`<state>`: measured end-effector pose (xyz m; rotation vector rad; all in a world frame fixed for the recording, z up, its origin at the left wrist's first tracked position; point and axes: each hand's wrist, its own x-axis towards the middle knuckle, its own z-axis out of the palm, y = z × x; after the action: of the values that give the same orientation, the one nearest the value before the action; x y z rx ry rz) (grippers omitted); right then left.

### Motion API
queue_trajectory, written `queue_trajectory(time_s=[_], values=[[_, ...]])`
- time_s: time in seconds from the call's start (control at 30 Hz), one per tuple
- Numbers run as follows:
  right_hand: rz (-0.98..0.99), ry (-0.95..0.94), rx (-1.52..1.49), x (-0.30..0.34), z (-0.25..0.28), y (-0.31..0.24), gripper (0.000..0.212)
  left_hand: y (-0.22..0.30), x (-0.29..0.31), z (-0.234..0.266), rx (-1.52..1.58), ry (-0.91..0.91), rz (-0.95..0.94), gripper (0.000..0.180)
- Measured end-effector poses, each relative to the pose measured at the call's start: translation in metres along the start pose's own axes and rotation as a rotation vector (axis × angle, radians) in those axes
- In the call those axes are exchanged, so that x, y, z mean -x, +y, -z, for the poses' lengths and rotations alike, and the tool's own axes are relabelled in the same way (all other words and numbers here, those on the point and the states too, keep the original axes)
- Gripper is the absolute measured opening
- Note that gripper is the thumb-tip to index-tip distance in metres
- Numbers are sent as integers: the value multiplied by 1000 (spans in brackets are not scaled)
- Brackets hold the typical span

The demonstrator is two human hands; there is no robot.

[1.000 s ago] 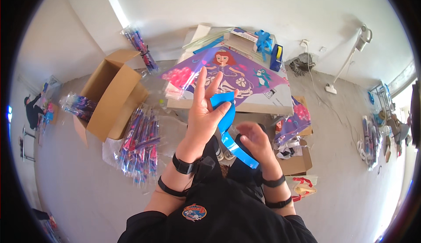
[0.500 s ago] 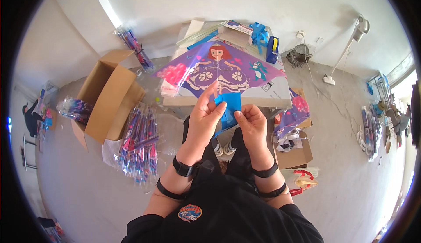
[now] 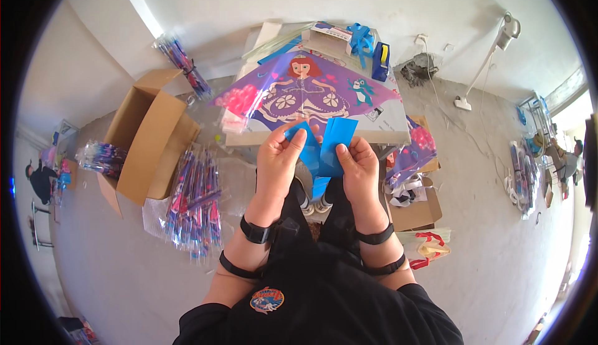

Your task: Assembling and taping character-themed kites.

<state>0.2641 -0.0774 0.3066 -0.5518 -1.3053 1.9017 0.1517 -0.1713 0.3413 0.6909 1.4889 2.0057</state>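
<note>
A folded blue strip (image 3: 337, 140) is spread between my two hands in front of the table. My left hand (image 3: 280, 153) pinches one end between thumb and fingers, and my right hand (image 3: 359, 162) grips the other, layered end. The two parts make a V shape, and a lower piece hangs beneath them; whether all of it is one length I cannot tell. Just beyond my hands, a purple kite (image 3: 305, 92) printed with a red-haired princess lies flat on the table.
The table (image 3: 249, 138) carries a blue tape dispenser (image 3: 381, 62) and a bundle of blue ribbon (image 3: 361, 43) at the back. An open cardboard box (image 3: 151, 152) and wrapped kite bundles (image 3: 194, 201) stand left. Another box (image 3: 418, 211) sits right; a stick vacuum (image 3: 489, 64) leans by the wall.
My hands have moved apart, opening the folded blue strip into two diverging parts. My left fingers, earlier pointing up, are now curled around its end.
</note>
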Motion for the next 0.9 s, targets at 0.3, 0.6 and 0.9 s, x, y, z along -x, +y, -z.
queue_trajectory(time_s=[0.3, 0.6, 0.9], values=[[291, -400, 159, 9, 2, 11, 6, -17, -12, 0, 152, 34, 105, 26], [-304, -719, -30, 36, 42, -4, 5, -34, -83, 81, 106, 360, -92, 23], [-276, -277, -392, 45, 134, -6, 23, -13, -126, 198, 54, 528, -118, 23]])
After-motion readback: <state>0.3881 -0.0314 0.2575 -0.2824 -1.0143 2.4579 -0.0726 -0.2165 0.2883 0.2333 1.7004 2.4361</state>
